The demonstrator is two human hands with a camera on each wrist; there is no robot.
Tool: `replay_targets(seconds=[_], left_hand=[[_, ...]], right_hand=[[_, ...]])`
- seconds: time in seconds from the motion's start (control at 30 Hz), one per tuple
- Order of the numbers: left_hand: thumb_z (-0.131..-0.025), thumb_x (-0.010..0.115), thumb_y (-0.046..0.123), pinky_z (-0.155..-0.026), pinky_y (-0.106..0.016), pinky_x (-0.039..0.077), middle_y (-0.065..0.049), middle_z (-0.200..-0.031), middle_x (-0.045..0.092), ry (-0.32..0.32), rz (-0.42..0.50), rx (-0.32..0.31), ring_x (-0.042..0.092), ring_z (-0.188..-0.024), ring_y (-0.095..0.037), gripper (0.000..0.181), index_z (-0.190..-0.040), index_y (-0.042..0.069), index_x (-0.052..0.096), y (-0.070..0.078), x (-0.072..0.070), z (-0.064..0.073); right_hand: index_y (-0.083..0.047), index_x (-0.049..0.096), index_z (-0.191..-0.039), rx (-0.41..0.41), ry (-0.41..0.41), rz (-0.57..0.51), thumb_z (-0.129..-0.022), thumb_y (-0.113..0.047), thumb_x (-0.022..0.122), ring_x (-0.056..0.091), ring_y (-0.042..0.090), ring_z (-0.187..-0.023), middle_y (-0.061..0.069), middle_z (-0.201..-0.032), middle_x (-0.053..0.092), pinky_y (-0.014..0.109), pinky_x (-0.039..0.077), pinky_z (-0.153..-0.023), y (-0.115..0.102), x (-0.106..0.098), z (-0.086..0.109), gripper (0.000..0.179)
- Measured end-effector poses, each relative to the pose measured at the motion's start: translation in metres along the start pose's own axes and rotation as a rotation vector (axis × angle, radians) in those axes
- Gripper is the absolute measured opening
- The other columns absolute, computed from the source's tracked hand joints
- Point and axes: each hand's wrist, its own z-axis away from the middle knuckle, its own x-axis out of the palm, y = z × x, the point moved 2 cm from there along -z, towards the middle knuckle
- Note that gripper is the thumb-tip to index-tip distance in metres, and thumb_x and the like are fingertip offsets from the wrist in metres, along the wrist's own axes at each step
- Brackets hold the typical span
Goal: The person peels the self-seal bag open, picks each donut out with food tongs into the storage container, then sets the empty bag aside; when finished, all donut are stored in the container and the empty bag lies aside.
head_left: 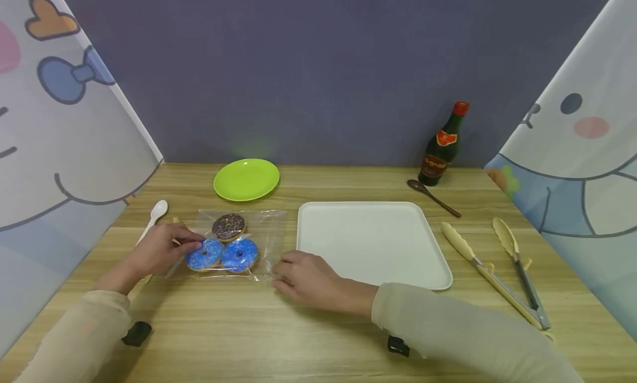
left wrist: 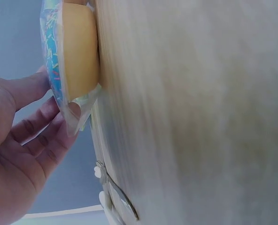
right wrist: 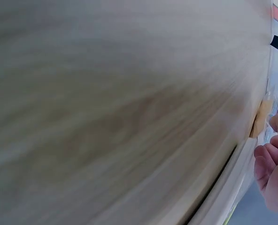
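A clear plastic bag (head_left: pixel 272 231) lies flat on the table with three doughnuts inside. One is chocolate-topped with sprinkles (head_left: pixel 229 226); in front of it, side by side, are a left blue-iced doughnut (head_left: pixel 201 260) and a right blue-iced doughnut (head_left: pixel 240 254). My left hand (head_left: pixel 161 246) pinches the bag's left side, the thumb against the left blue doughnut (left wrist: pixel 80 51) through the plastic. At the bag's lower right corner, my right hand (head_left: pixel 311 281) grips the plastic between thumb and curled fingers. In the right wrist view that hand (right wrist: pixel 276 171) shows only partly, at the edge.
Right of the bag lies a white tray (head_left: pixel 368 242), its left edge close to my right hand. Behind are a green plate (head_left: pixel 246 179), a dark bottle (head_left: pixel 440 151) and a brown spoon (head_left: pixel 434 197). Tongs (head_left: pixel 502 288) lie far right, a white spoon (head_left: pixel 158 210) at left.
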Motion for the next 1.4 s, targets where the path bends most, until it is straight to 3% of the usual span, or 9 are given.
replay_targets(seconds=[0.2,0.4,0.8,1.07,1.23,1.4], left_hand=[[-0.077,0.076,0.000,-0.054,-0.023,0.052,0.012,-0.075,0.061,0.002,0.003,-0.002,0.056,-0.065,-0.003,0.010,-0.082,0.008,0.075,0.001,0.000,-0.002],[-0.076,0.077,-0.001,-0.054,-0.025,0.051,0.010,-0.078,0.061,0.009,-0.022,0.010,0.057,-0.067,-0.005,0.013,-0.078,0.011,0.075,0.003,0.000,-0.003],[-0.072,0.077,-0.005,-0.053,-0.026,0.051,0.011,-0.074,0.061,0.038,-0.034,0.024,0.055,-0.064,-0.001,0.016,-0.073,0.011,0.074,0.006,-0.001,-0.005],[-0.073,0.077,-0.004,-0.051,-0.025,0.049,0.011,-0.073,0.061,0.032,-0.049,0.035,0.053,-0.062,0.000,0.016,-0.072,0.012,0.073,0.006,0.001,-0.005],[-0.071,0.077,-0.003,-0.049,-0.023,0.045,0.012,-0.072,0.061,0.034,-0.071,0.054,0.050,-0.060,0.002,0.015,-0.071,0.012,0.073,0.006,0.001,-0.006],[-0.071,0.078,-0.002,-0.050,-0.023,0.047,0.011,-0.072,0.062,0.021,-0.078,0.040,0.052,-0.060,0.001,0.015,-0.071,0.012,0.073,0.005,0.000,-0.006]], right_hand=[[-0.017,0.073,-0.092,0.058,-0.039,0.025,-0.089,-0.031,0.066,0.054,0.006,-0.072,-0.007,-0.081,0.058,0.018,0.046,-0.057,-0.005,0.010,-0.016,0.016],[-0.020,0.070,-0.079,0.071,-0.021,0.040,-0.088,-0.024,0.063,0.049,0.003,-0.061,-0.010,-0.070,0.052,0.017,0.040,-0.047,-0.008,0.016,-0.022,0.012],[-0.018,0.064,-0.071,0.074,0.094,-0.006,-0.081,-0.013,0.065,0.051,0.004,-0.057,-0.009,-0.069,0.055,0.018,0.041,-0.045,-0.008,0.015,-0.016,0.011],[-0.018,0.055,-0.064,0.136,0.130,-0.092,-0.073,-0.009,0.064,0.042,0.000,-0.054,-0.012,-0.064,0.046,0.012,0.033,-0.047,-0.003,0.013,-0.009,0.015],[-0.017,0.055,-0.064,0.126,0.149,-0.111,-0.071,-0.009,0.062,0.043,0.001,-0.054,-0.011,-0.064,0.047,0.012,0.035,-0.046,-0.002,0.010,-0.005,0.013],[-0.017,0.054,-0.062,0.170,0.154,-0.177,-0.069,-0.006,0.061,0.044,0.002,-0.055,-0.011,-0.063,0.047,0.012,0.035,-0.047,0.003,0.008,0.000,0.014]])
